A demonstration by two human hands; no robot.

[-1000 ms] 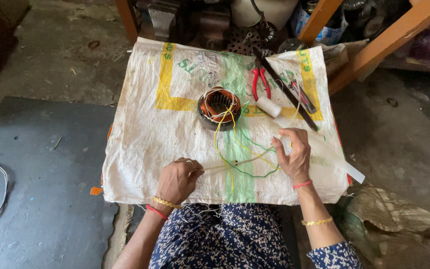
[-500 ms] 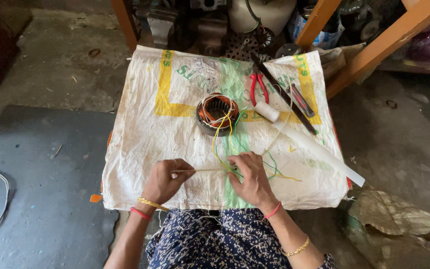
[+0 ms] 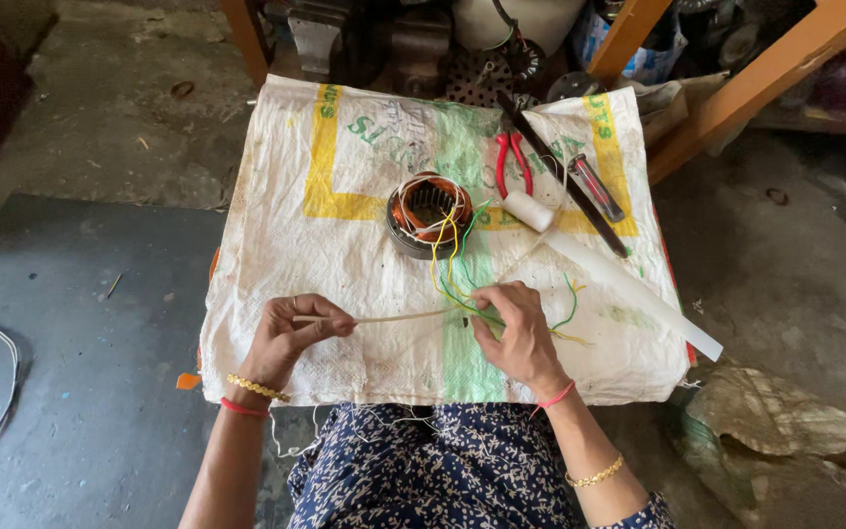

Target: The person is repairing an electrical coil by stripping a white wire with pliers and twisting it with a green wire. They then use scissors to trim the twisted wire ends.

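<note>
Left hand (image 3: pixel 286 338) pinches end of thin pale sleeve (image 3: pixel 394 317); right hand (image 3: pixel 513 328) pinches other end at yellow-green wires (image 3: pixel 452 269) from stator (image 3: pixel 429 212) on woven sack (image 3: pixel 345 264).

Coil (image 3: pixel 430 211) on sack (image 3: pixel 345 245) — pliers (image 3: pixel 512 162) right, beyond hands.

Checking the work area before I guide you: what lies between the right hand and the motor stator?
In the head view, only yellow and green wires cross the sack from the stator down to the right hand; nothing else lies there.
</note>
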